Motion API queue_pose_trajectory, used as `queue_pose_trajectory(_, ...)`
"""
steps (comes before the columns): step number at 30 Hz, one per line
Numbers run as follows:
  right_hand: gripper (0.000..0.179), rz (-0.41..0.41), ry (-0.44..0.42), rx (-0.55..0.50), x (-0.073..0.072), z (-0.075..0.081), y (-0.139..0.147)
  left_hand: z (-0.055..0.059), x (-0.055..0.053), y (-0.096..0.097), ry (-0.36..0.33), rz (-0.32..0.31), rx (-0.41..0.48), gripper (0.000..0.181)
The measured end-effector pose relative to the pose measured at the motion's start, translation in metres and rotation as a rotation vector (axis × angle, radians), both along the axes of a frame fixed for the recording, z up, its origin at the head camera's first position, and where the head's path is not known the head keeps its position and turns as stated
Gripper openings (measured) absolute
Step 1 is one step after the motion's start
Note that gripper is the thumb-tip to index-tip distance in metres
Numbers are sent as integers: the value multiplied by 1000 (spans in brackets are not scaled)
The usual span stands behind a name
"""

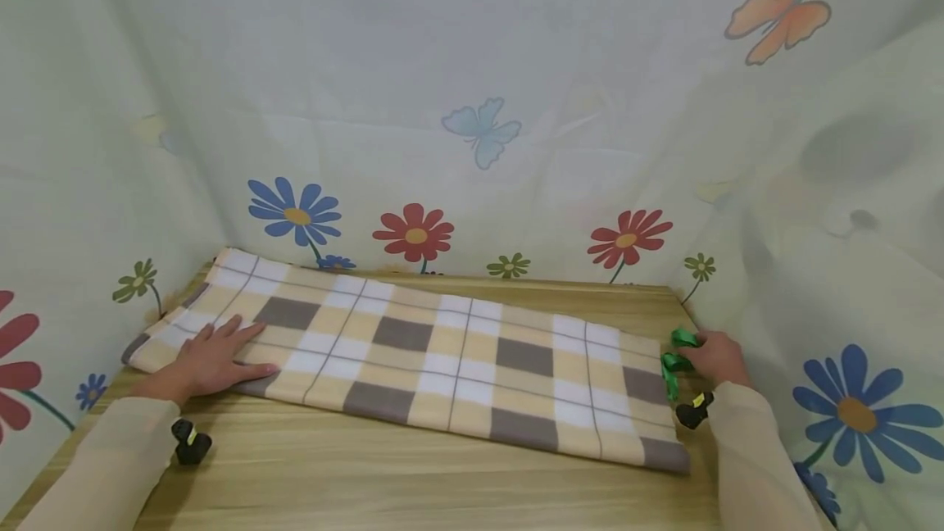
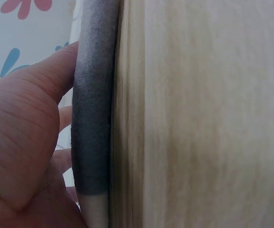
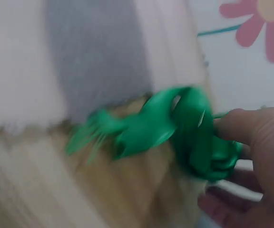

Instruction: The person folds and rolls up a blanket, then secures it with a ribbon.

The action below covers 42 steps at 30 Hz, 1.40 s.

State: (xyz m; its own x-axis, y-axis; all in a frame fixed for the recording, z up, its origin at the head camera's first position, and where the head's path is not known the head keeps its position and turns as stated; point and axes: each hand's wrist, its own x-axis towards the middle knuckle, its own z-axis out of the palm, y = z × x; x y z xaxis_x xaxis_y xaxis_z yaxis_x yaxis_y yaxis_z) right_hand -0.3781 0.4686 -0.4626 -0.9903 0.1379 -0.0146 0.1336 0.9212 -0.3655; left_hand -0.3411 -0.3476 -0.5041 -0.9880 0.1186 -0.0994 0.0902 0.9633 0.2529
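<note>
A plaid blanket (image 1: pixel 442 351) in white, cream and grey-brown lies folded into a long strip across the wooden table. My left hand (image 1: pixel 214 360) rests on its left end with the fingers spread; in the left wrist view the thumb side lies along the grey folded edge (image 2: pixel 95 114). At the blanket's right end, my right hand (image 1: pixel 719 357) pinches a crumpled green ribbon (image 3: pixel 194 133) between thumb and fingers. One frayed tail of the ribbon trails toward the blanket's end in the right wrist view.
The wooden table (image 1: pixel 332 474) shows in front of the blanket. A pale curtain (image 1: pixel 383 47) printed with flowers and butterflies hangs close behind it and on both sides. A small black device sits at each wrist.
</note>
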Motion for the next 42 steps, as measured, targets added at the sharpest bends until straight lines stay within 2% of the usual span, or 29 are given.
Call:
queue_pose_trajectory(5, 77, 68, 71, 37, 6, 13, -29, 1, 2, -3, 11, -5, -9, 106)
queue_pose_trajectory(8, 74, 188, 82, 20, 18, 15, -62, 2, 4, -6, 10, -7, -11, 105)
queue_pose_trajectory(9, 74, 241, 65, 5, 24, 12, -73, 2, 4, -6, 8, -8, -11, 105)
queue_pose_trajectory(13, 83, 415, -99, -81, 52, -2, -111, 4, 5, -10, 8, -23, -4, 103)
queue_pose_trajectory(15, 88, 460, -164, -80, 65, -7, -125, 4, 5, -13, 8, -27, -7, 103)
queue_pose_trajectory(17, 90, 489, -188, -54, 75, -11, -138, 4, 6, -17, 9, -27, -7, 103)
queue_pose_trajectory(23, 93, 501, -192, -2, 95, -13, -163, 4, 11, -27, 20, -28, -12, 100)
queue_pose_trajectory(28, 97, 458, -210, 31, 115, -9, -170, 4, 11, -26, 37, -35, -5, 100)
queue_pose_trajectory(36, 104, 419, -198, 74, 143, -10, -150, -2, 6, -25, 56, -58, 15, 98)
queue_pose_trajectory(42, 108, 351, -273, 78, 158, -13, -132, -13, -1, -21, 82, -101, 81, 96)
